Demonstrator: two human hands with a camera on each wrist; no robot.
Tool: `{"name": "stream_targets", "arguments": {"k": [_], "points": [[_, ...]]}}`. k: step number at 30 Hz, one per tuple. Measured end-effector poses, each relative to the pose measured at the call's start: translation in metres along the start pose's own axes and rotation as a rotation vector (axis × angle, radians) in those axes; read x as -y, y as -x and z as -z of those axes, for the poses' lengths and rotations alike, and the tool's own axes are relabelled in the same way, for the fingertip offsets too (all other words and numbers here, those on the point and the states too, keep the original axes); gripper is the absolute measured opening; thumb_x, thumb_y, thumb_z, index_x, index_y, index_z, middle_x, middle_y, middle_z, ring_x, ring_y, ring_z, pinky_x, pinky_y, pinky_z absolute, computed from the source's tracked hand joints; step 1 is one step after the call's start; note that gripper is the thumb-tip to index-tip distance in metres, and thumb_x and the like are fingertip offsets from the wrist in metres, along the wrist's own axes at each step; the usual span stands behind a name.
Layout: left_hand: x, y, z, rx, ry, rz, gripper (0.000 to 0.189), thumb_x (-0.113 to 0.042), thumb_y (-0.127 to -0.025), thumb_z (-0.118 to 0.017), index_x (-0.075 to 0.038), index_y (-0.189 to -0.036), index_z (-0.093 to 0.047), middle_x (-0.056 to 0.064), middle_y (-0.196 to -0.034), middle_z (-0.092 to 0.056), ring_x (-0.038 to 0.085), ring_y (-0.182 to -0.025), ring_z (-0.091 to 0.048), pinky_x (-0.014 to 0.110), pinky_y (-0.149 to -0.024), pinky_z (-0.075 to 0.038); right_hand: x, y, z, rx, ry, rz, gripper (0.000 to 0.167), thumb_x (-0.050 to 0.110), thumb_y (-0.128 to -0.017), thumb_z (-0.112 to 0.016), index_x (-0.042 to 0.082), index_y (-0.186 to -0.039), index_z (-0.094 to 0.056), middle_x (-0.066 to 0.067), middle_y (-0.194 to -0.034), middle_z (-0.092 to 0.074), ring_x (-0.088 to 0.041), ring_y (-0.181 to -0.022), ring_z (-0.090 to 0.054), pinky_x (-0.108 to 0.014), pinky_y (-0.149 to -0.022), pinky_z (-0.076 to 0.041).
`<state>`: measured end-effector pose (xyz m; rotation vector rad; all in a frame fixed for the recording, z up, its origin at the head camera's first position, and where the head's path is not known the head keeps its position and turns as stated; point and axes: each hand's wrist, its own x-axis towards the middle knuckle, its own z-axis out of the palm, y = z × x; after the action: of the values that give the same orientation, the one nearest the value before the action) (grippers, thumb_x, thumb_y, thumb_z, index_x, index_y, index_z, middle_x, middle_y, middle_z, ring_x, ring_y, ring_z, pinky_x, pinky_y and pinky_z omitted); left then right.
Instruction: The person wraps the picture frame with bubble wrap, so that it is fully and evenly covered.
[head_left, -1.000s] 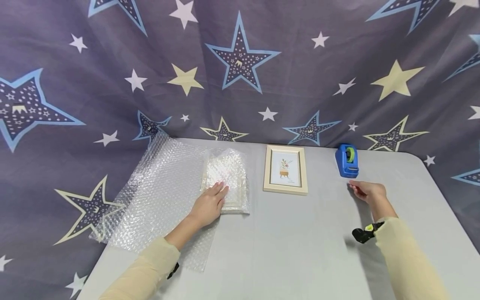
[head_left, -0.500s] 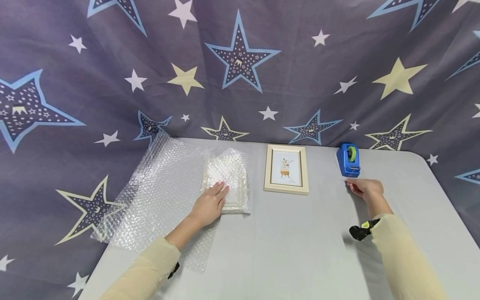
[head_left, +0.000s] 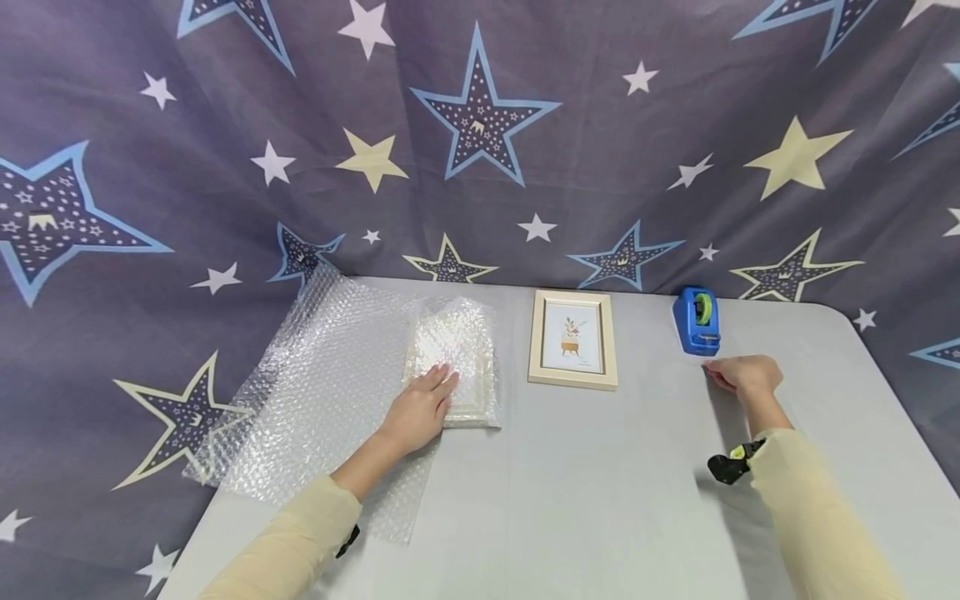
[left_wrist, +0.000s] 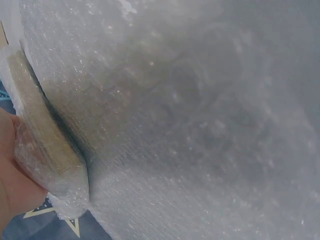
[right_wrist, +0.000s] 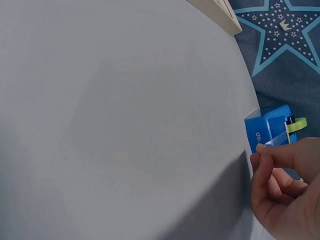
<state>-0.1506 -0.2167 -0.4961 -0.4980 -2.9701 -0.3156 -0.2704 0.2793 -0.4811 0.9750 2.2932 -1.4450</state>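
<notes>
My left hand [head_left: 416, 410] rests with extended fingers on a picture frame wrapped in bubble wrap [head_left: 459, 354]. In the left wrist view, part of that hand [left_wrist: 17, 182] lies against the wrapped frame's edge [left_wrist: 47, 125]. At the right, my right hand [head_left: 746, 377] is just in front of a blue tape dispenser [head_left: 695, 325] with a green core. The right wrist view has its thumb and index finger pinching the end of clear tape [right_wrist: 278, 139] that stretches from the dispenser [right_wrist: 265, 125]. Its other fingers are curled.
A loose bubble wrap sheet [head_left: 322, 400] spreads over the table's left side, partly past its edge. An unwrapped cream picture frame [head_left: 535, 342] with a plant picture lies mid-table. A star-patterned curtain [head_left: 570, 150] stands behind the grey table [head_left: 585, 500].
My right hand shifted slightly left, then back to the right, staying in front of the tape dispenser. The left hand has stayed on the wrapped frame.
</notes>
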Motion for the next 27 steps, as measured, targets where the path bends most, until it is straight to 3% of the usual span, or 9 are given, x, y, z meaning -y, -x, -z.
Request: {"name": "stream_targets", "arguments": {"k": [9, 11, 14, 17, 19, 22, 27], "points": [[-0.001, 0.001, -0.002, -0.009, 0.018, 0.004, 0.042, -0.018, -0.097, -0.054, -0.006, -0.136, -0.053, 0.017, -0.145, -0.049, 0.034, -0.136, -0.047, 0.049, -0.113, -0.04, 0.004, 0.002, -0.01, -0.007, 0.037, 0.016, 0.028, 0.017, -0.08, -0.073, 0.013, -0.058, -0.055, 0.013, -0.037, -0.053, 0.002, -0.037, -0.054, -0.017, -0.047, -0.053], [-0.001, 0.001, -0.002, -0.006, 0.02, 0.002, 0.042, -0.018, -0.096, -0.054, -0.006, -0.136, -0.053, 0.018, -0.145, -0.049, 0.035, -0.136, -0.046, 0.049, -0.113, -0.04, 0.004, 0.001, -0.012, -0.005, 0.014, -0.007, 0.019, 0.017, -0.081, -0.073, 0.007, -0.07, -0.061, 0.013, -0.037, -0.053, 0.002, -0.038, -0.055, -0.017, -0.047, -0.053], [-0.001, 0.001, -0.001, -0.011, 0.019, -0.005, 0.041, -0.018, -0.096, -0.054, -0.005, -0.136, -0.053, 0.018, -0.144, -0.049, 0.035, -0.136, -0.047, 0.049, -0.113, -0.04, 0.006, 0.0, -0.015, 0.015, -0.07, -0.051, 0.02, 0.016, -0.082, -0.072, 0.002, -0.084, -0.058, 0.011, -0.039, -0.055, 0.001, -0.039, -0.057, -0.016, -0.049, -0.054], [0.0, 0.001, 0.0, -0.017, 0.006, -0.011, 0.041, -0.017, -0.096, -0.054, -0.005, -0.136, -0.053, 0.018, -0.144, -0.049, 0.034, -0.136, -0.047, 0.049, -0.113, -0.04, 0.01, 0.0, -0.017, 0.041, -0.163, -0.08, 0.022, 0.012, -0.082, -0.072, 0.002, -0.089, -0.054, 0.009, -0.041, -0.056, 0.0, -0.041, -0.059, -0.016, -0.052, -0.055], [-0.001, 0.0, 0.001, -0.02, 0.007, -0.012, 0.041, -0.017, -0.096, -0.053, -0.005, -0.136, -0.054, 0.018, -0.144, -0.049, 0.035, -0.135, -0.047, 0.049, -0.113, -0.04, 0.011, 0.0, -0.017, 0.054, -0.199, -0.086, 0.022, 0.01, -0.081, -0.071, 0.004, -0.085, -0.051, 0.008, -0.041, -0.057, -0.001, -0.042, -0.06, -0.016, -0.053, -0.056], [-0.002, 0.0, 0.001, -0.014, 0.019, -0.004, 0.041, -0.018, -0.097, -0.053, -0.005, -0.136, -0.053, 0.018, -0.145, -0.049, 0.034, -0.136, -0.046, 0.049, -0.113, -0.039, 0.009, 0.001, -0.015, 0.031, -0.14, -0.079, 0.029, 0.014, -0.081, -0.072, 0.0, -0.099, -0.055, 0.01, -0.04, -0.056, 0.0, -0.041, -0.059, -0.016, -0.052, -0.056], [-0.003, 0.001, 0.001, -0.005, 0.044, 0.011, 0.041, -0.018, -0.097, -0.052, -0.005, -0.136, -0.053, 0.018, -0.146, -0.048, 0.035, -0.137, -0.045, 0.05, -0.114, -0.038, 0.002, 0.005, -0.008, -0.034, 0.039, -0.04, 0.062, 0.023, -0.082, -0.073, -0.014, -0.126, -0.051, 0.014, -0.036, -0.051, 0.003, -0.038, -0.053, -0.015, -0.048, -0.052]]}}
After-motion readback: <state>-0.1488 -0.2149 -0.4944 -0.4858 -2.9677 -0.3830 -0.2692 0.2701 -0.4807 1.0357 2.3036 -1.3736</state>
